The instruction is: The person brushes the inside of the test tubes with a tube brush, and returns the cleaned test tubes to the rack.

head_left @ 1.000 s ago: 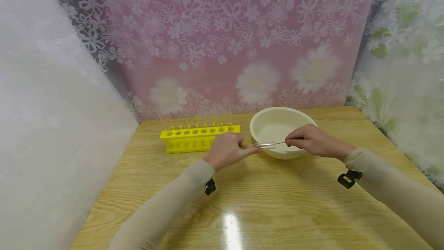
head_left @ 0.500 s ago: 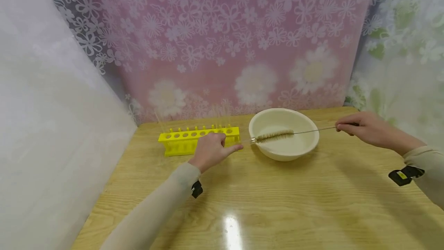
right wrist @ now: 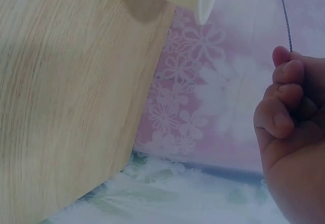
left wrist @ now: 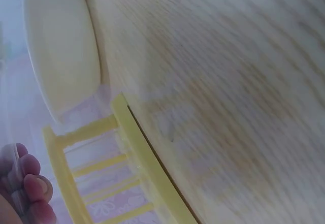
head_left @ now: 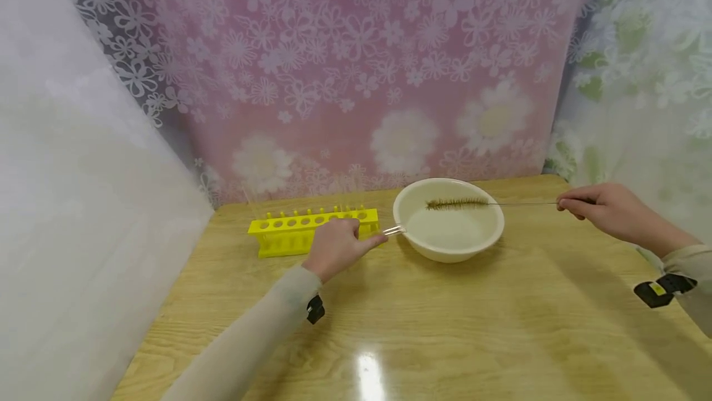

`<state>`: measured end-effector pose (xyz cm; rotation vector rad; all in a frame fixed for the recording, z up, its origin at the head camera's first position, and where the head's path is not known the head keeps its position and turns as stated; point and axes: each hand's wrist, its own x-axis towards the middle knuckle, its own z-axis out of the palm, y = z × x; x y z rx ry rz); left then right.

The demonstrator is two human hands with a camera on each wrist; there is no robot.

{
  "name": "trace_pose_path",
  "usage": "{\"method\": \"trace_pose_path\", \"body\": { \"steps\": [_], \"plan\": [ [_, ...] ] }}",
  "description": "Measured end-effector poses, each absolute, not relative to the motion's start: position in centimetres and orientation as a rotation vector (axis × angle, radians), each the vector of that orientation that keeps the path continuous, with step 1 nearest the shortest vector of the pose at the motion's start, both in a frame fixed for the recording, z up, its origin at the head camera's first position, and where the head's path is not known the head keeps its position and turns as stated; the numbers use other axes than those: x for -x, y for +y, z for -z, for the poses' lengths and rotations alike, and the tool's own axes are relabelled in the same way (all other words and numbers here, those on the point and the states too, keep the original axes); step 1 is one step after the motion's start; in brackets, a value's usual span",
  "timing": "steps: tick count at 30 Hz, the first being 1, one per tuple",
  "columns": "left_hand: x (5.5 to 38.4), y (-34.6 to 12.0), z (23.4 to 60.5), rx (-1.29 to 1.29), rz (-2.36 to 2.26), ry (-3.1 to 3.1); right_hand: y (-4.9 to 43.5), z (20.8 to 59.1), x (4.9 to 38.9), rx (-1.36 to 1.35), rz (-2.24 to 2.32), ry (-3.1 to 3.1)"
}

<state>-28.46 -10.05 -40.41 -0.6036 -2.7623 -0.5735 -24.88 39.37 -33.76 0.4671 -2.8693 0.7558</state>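
Gripping a glass tube [head_left: 395, 230], the left hand [head_left: 338, 244] partly hides it.

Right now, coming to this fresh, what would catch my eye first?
Probably the bright yellow rack, standing toward the back of the table, left of the cream bowl. Next, the bristly brush seen over the bowl, its thin wire handle pinched by the right hand, while the left hand holds a clear tube near the bowl's left side. Behind it all is a pink backdrop covered in pale flowers.
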Motion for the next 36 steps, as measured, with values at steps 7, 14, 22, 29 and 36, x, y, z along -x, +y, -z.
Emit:
{"method": "trace_pose_path", "body": {
  "steps": [7,14,22,29,36],
  "plan": [
    [28.6,-9.3,40.2,0.554,0.574,-2.760,39.7,34.2,24.7,-0.447,-0.788,-2.871],
    [28.8,-8.1,39.6,0.588,0.486,-2.765,40.0,34.0,24.4,-0.356,-0.764,-2.891],
    [29.2,-6.3,39.0,0.622,0.305,-2.804,40.1,34.3,24.3,-0.350,-0.765,-2.895],
    [29.6,-5.2,38.2,0.647,0.195,-2.810,40.2,35.0,24.5,-0.372,-0.763,-2.887],
    [29.7,-4.6,37.5,0.715,0.079,-2.791,39.9,35.0,24.7,-0.368,-0.752,-2.890]
  ]
}}
